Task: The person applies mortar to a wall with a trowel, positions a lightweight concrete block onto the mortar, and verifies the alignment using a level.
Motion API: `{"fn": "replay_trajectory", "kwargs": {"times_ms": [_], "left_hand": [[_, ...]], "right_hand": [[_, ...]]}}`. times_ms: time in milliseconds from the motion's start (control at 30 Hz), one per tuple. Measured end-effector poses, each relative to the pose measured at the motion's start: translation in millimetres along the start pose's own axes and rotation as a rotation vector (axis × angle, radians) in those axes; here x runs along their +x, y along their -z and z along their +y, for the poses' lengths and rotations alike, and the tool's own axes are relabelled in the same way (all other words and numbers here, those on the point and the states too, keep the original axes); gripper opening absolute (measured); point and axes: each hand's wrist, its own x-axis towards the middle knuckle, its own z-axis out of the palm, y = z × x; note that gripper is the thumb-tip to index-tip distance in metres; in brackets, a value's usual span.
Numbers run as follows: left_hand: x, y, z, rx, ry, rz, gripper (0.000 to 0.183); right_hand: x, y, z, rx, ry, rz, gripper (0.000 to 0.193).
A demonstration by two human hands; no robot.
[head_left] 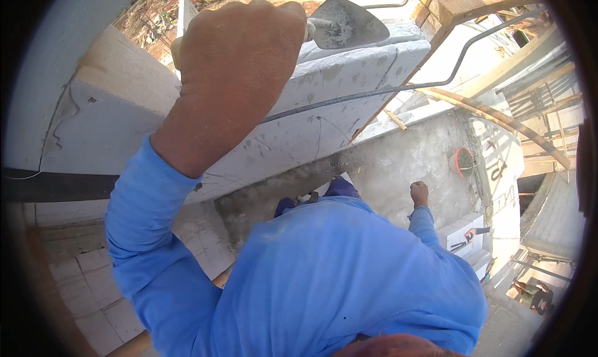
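My left hand (243, 58) is raised high over the top of a white block wall (349, 77), its fingers wrapped round the handle of a trowel (350, 26). The trowel's grey, smeared blade points to the right, over the wall's top edge. My right hand (420, 194) hangs low at my right side, above the grey floor, closed in a fist with nothing showing in it. Blue sleeves cover both arms.
A bent metal bar (374, 93) crosses in front of the wall. Beyond my right hand stands a bucket with a red rim (464, 163). White blocks (464, 227) lie at my right, with a red-and-black tool (470, 235) on them. Wooden poles (498, 117) lean at the right.
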Motion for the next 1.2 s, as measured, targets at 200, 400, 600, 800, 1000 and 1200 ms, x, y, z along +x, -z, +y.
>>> {"fn": "replay_trajectory", "kwargs": {"times_ms": [200,400,600,800,1000,1200], "left_hand": [[-28,-14,-11,0.14,-0.015,0.072,0.005],[-77,-21,-24,0.233,0.118,-0.095,0.01],[-74,-22,-12,0.302,0.1,-0.138,0.008],[-26,4,-16,0.148,0.082,-0.281,0.012],[-16,35,-7,0.067,0.267,-0.298,0.025],[-15,10,-14,0.049,0.215,-0.233,0.024]], "right_hand": [[-33,-65,82,-0.292,0.109,-0.345,0.015],[-8,-72,134,-0.535,0.332,-0.373,0.014],[0,-61,78,-0.461,0.153,-0.472,0.014],[54,-79,9,-0.371,0.277,-0.575,0.015],[112,-91,-27,-0.958,0.989,-0.561,0.013],[88,-82,-8,-0.358,0.248,-0.526,0.013]]}}
